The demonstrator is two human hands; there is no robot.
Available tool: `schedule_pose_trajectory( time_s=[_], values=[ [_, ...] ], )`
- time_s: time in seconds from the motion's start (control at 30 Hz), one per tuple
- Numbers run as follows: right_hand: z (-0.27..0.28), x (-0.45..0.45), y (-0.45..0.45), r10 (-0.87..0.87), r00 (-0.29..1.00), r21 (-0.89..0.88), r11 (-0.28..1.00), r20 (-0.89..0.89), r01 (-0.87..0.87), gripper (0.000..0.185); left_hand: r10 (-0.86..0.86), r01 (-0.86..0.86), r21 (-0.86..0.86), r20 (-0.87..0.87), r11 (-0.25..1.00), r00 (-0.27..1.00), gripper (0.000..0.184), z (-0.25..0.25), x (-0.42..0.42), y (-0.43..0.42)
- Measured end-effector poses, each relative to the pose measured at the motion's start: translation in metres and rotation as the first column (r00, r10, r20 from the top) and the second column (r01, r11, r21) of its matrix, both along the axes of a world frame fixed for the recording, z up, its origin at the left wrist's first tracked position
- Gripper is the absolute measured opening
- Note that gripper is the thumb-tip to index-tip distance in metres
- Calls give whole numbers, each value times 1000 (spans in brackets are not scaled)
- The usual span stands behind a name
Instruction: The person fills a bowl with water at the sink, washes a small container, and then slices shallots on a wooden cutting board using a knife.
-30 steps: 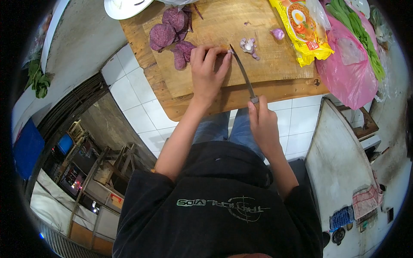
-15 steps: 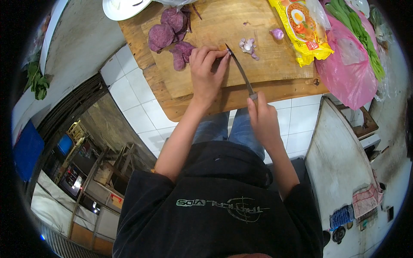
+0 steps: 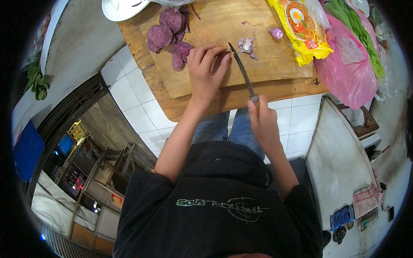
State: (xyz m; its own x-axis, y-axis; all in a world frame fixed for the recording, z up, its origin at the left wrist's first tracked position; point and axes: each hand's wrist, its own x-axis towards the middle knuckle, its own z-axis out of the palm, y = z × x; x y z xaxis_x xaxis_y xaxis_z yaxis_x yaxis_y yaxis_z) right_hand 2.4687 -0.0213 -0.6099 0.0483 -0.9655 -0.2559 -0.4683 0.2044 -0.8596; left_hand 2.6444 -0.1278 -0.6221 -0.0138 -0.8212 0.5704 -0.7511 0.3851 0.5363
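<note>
My right hand (image 3: 265, 122) is wrapped round the handle of a knife (image 3: 244, 71). Its dark blade points away from me over the wooden cutting board (image 3: 275, 64). Left of the blade, my left hand (image 3: 205, 71) rests on the board with its fingers bent and pinched together. Whatever lies under those fingertips is too small and hidden to name. Just right of the knife tip is a small pile of pale, purplish chopped pieces (image 3: 246, 45). A shiny purple shallot (image 3: 275, 33) sits farther right. Purple slices (image 3: 160, 36) lie beyond my left hand.
A yellow noodle packet (image 3: 306, 32) lies on the board's right side, beside a pink plastic bag (image 3: 346, 73) and long green leaves (image 3: 359, 36). A white plate (image 3: 122, 9) stands at the far left corner. The wooden table's front edge (image 3: 241, 99) is close to my body.
The knife has shifted slightly to the right, so its tip is a little farther from my left fingertips. My left hand has barely moved.
</note>
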Motion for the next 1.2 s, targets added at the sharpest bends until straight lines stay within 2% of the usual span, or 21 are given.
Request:
schedule_pose_trajectory(
  time_s=[0.23,0.33,0.73,0.9,1.0,1.1,1.2],
  values=[
    [0,-3,0,9,1000,-7,1000,-20,-10,22,65,-65,34,-4,997,998,17,2,-8,-3],
    [2,-3,0,-2,1000,1,1000,-21,2,22,85,-86,13,53,996,995,15,6,-13,-3],
    [2,2,-3,1,1000,23,1000,15,-1,21,16,-14,36,-56,999,998,15,6,0,-1],
    [2,6,-4,13,1000,-23,1000,25,-12,22,16,-16,17,-20,1000,1000,13,2,1,-4],
    [2,6,-7,36,999,14,999,17,-36,22,17,-16,16,-29,1000,999,12,0,-2,-5],
    [-4,8,-9,41,994,11,999,-106,-40,21,23,-23,16,-27,1000,999,12,-1,-2,-7],
    [-4,6,-10,29,999,-46,998,-43,-31,21,29,-29,23,-24,999,999,11,-3,-3,-6]
  ],
)
